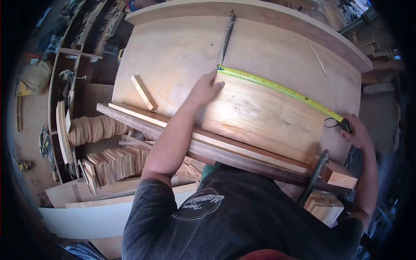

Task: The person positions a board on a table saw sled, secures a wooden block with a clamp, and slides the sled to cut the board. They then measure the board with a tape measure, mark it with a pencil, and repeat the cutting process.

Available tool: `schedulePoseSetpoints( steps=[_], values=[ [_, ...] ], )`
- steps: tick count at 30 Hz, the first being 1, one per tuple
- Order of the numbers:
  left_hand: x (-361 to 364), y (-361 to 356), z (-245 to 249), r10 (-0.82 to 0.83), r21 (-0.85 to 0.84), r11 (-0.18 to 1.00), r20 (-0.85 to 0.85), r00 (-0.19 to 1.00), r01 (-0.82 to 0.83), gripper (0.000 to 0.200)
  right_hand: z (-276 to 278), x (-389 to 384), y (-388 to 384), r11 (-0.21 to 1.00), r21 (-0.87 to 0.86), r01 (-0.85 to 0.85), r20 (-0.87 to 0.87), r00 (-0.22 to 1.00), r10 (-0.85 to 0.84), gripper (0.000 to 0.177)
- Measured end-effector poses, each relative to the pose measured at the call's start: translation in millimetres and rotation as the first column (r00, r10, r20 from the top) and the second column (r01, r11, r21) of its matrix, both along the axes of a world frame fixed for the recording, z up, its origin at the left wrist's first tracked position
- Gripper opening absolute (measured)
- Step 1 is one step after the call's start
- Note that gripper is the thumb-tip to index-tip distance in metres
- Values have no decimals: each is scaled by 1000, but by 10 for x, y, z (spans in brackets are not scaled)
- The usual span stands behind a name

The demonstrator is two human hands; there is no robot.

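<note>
A wooden board [264, 115] lies flat on the plywood worktop [173, 47]. Along its far edge stretches the yellow blade of a tape measure [277, 88]. My left hand [207, 89] is at the board's far left corner, its fingers closed at the tape's hooked end and the thumb resting on the board. At the other end, beyond the board's right edge, my right hand [357, 132] grips the dark tape case, and a dark wrist loop hangs beside it. The near side of the board lies along a wooden strip [251, 149].
A short wood offcut [144, 93] and a pencil-like thin stick [318, 60] lie on the worktop. A dark metal bar [227, 37] points away from the board. A clamp [314, 177] stands at the near right edge. Stacked wood pieces [117, 162] sit below on the left.
</note>
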State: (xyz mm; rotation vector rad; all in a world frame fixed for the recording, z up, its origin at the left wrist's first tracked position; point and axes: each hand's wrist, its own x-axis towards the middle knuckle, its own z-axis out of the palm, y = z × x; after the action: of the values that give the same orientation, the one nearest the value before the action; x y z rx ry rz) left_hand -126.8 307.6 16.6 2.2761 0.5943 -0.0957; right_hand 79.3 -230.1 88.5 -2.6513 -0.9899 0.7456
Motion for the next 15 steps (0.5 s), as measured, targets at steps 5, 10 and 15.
schedulePoseSetpoints(
  steps=[5,10,15],
  values=[
    [-10,-40,39,-72,-74,994,51,996,76,59,51,-30,90,1000,-8,24,21,1000,-24,57],
    [-65,-70,-80,148,-146,981,125,981,-129,42,14,-16,19,999,25,-40,57,998,38,59],
    [-54,-95,-15,112,-128,987,72,991,-102,45,-9,-20,-22,999,-38,30,37,999,-29,59]
  ],
)
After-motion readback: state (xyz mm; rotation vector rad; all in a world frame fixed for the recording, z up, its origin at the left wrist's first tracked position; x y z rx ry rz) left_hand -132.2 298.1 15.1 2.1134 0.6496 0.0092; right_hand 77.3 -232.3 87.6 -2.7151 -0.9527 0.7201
